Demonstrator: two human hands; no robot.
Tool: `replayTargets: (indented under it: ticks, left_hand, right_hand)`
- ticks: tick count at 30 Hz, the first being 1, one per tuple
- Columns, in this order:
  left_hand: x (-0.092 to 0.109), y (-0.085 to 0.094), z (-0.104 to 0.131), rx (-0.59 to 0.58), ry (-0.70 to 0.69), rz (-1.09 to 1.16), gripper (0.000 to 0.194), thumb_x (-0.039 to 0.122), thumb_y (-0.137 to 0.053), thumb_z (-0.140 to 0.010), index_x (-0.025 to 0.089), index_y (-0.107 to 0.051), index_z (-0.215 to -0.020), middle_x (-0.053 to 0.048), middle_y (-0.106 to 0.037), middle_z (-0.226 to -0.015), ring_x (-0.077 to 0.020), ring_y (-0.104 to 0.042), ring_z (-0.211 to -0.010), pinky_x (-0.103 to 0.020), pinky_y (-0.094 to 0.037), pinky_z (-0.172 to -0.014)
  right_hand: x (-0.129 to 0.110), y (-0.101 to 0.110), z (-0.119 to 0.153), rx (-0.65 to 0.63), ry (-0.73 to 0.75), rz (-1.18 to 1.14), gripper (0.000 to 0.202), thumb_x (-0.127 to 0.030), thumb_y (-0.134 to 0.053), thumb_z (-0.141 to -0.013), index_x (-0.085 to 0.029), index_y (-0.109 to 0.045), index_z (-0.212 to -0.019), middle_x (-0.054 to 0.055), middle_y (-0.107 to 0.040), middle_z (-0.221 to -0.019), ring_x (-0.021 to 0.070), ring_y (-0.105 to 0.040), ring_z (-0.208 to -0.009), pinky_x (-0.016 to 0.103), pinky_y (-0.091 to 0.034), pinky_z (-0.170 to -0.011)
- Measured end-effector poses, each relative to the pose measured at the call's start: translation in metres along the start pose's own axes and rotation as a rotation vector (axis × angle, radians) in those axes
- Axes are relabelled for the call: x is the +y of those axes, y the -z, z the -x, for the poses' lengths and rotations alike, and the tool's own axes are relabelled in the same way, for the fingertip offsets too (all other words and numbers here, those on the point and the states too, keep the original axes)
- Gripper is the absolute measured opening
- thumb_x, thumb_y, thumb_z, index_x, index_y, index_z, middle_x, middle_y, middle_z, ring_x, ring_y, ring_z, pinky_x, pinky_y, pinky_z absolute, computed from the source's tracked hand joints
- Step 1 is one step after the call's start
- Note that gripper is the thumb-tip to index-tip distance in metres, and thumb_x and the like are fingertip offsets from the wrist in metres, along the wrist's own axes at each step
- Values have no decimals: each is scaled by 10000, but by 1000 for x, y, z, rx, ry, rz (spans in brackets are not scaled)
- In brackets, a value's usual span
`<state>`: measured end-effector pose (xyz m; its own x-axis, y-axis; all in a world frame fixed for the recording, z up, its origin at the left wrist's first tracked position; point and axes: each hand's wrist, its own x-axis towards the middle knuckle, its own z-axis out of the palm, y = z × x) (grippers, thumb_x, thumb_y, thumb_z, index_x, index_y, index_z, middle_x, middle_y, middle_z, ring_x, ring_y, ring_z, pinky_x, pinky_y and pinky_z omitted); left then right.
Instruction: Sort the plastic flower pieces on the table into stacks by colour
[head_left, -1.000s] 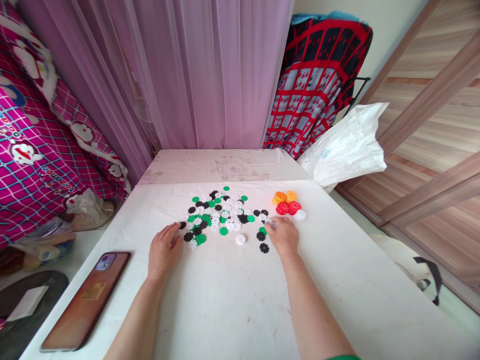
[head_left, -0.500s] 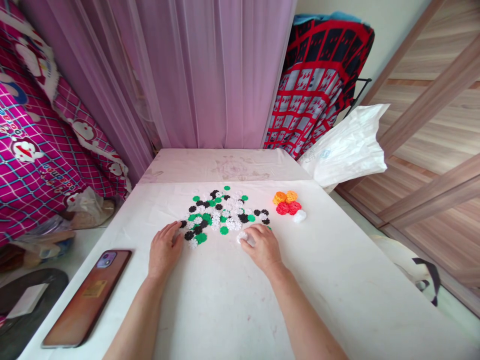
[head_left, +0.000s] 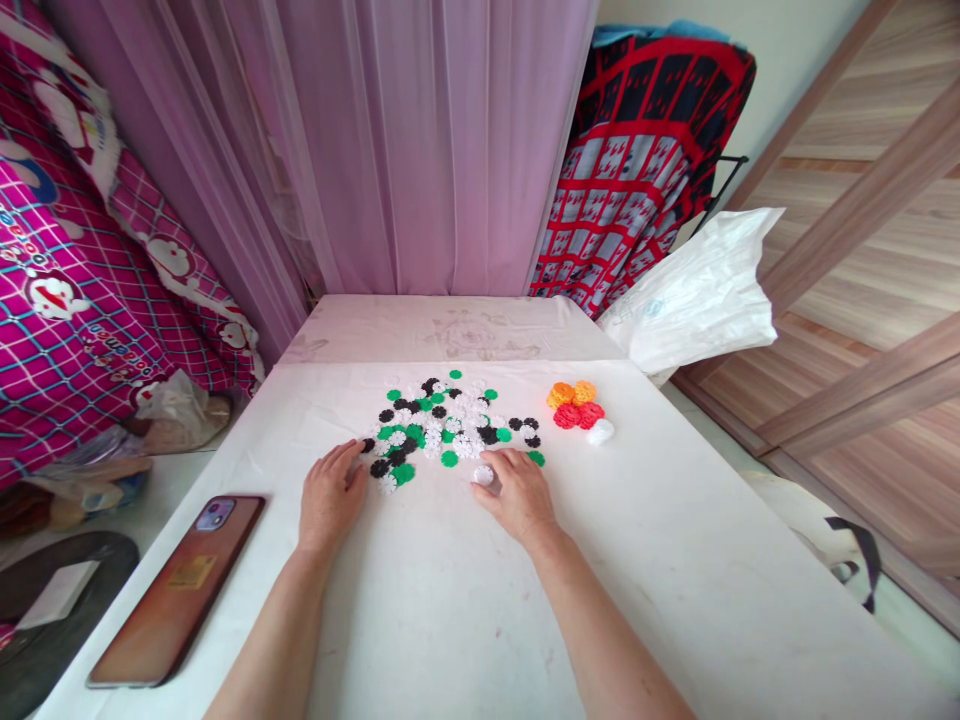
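Many small flower-edged discs in white, black and green point(head_left: 448, 459) lie scattered over the middle of the table. My left hand point(head_left: 331, 492) rests at the left edge of the scatter, fingers apart, its fingertips beside a black disc point(head_left: 367, 445). At the lower right of the scatter, my right hand point(head_left: 517, 492) has its thumb and fingers around a white disc or small stack of white discs point(head_left: 483, 475). To the right sit orange pieces point(head_left: 560, 395), red pieces point(head_left: 568, 416) and a white piece point(head_left: 600, 432) in a small group.
A brown phone point(head_left: 178, 590) lies at the left of the white-covered table point(head_left: 450, 620). A white bag point(head_left: 694, 295) stands past the back right edge. Purple curtains point(head_left: 427, 150) hang behind, and a pink patterned cloth point(head_left: 112, 290) is at the left.
My right hand has shifted slightly left, and the white disc by its fingers shows more fully. A green disc beside that hand is now uncovered. My left hand stays in place.
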<state>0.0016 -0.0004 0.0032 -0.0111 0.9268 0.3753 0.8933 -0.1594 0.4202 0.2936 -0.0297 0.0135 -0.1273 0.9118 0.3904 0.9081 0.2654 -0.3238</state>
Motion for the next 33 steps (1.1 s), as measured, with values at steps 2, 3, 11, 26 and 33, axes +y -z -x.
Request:
replayTargets:
  ticks: [2, 3, 11, 26, 33]
  left_hand:
    - [0, 0, 0, 0, 1, 0, 392, 324, -436, -868, 207, -653, -1172, -73, -662, -1262, -269, -587, -1190, -437, -459, -1010]
    - [0, 0, 0, 0, 3, 0, 391, 325, -437, -867, 207, -654, -1170, -72, -664, -1260, -270, -587, -1190, -437, -458, -1012]
    - [-1, -1, 0, 5, -4, 2, 391, 325, -439, -869, 207, -653, -1174, -73, -664, -1259, -268, -590, -1185, -439, -460, -1010]
    - [-2, -2, -1, 0, 4, 4, 393, 327, -439, -864, 212, -656, -1171, -73, -668, -1250, -274, -592, -1179, -448, -463, -1006]
    - [-1, -1, 0, 6, 14, 12, 391, 339, -439, -868, 210, -656, -1167, -72, -668, -1251, -266, -590, -1179, -443, -456, -1013]
  right_hand:
    - [-2, -1, -1, -24, 1, -6, 285, -308, -707, -758, -232, -668, -1030, 51, -670, -980, 236, -589, -938, 354, -429, -824]
    - [-2, -1, -2, -36, 0, -8, 244, -297, -705, -759, -237, -676, -993, 45, -670, -961, 231, -590, -927, 348, -428, -816]
    - [-1, -3, -3, -44, -26, 3, 185, -255, -702, -744, -228, -681, -927, 41, -679, -932, 226, -595, -896, 336, -424, -791]
    - [53, 26, -35, -86, -473, 193, 344, -354, -580, -861, -194, -668, -1152, 98, -660, -1114, 238, -578, -1044, 313, -425, -854]
    - [54, 21, -54, -183, -558, 225, 307, -383, -560, -856, -208, -690, -1073, 97, -660, -1077, 221, -599, -990, 289, -427, -787]
